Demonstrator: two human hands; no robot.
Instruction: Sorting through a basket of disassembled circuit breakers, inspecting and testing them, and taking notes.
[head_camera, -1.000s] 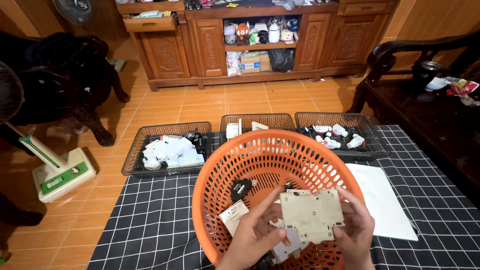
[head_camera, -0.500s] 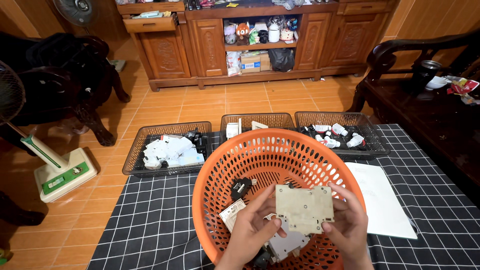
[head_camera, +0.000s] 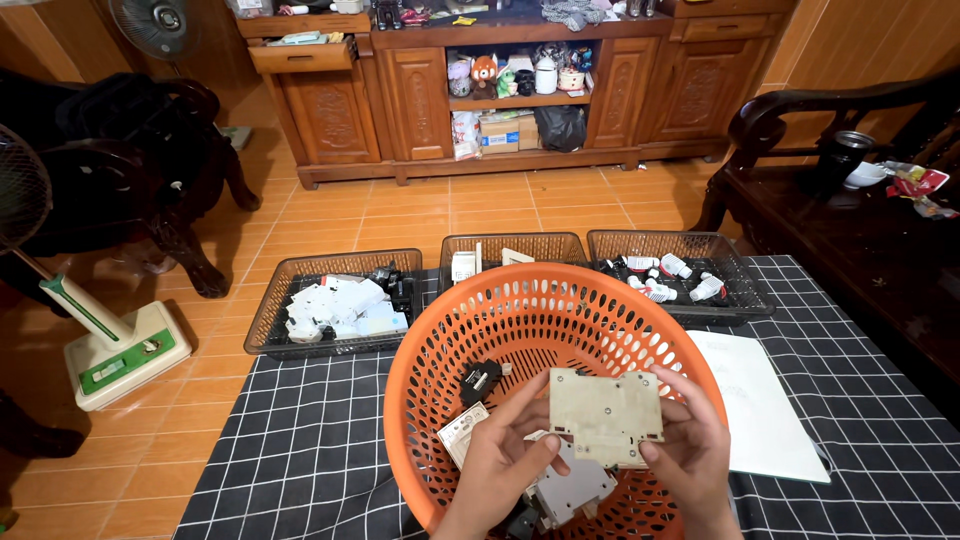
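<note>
A flat beige square plate (head_camera: 606, 414) with small holes is held over the orange plastic basket (head_camera: 470, 320). My left hand (head_camera: 503, 470) grips its left edge and my right hand (head_camera: 697, 463) grips its right edge. Under the plate, inside the basket, lie a grey plastic part (head_camera: 570, 491), a small black part (head_camera: 480, 380) and a white flat piece (head_camera: 462, 432).
Three dark mesh trays stand behind the basket on the checked cloth: the left tray (head_camera: 268, 310) with white parts, the middle tray (head_camera: 545, 246), the right tray (head_camera: 745, 290) with small white pieces. A white sheet (head_camera: 760, 410) lies to the right. A wooden chair (head_camera: 850, 200) and a standing fan base (head_camera: 115, 355) flank the table.
Both hands have kept hold of the beige plate and turned it slightly; it sits a little lower and nearer to me over the basket.
</note>
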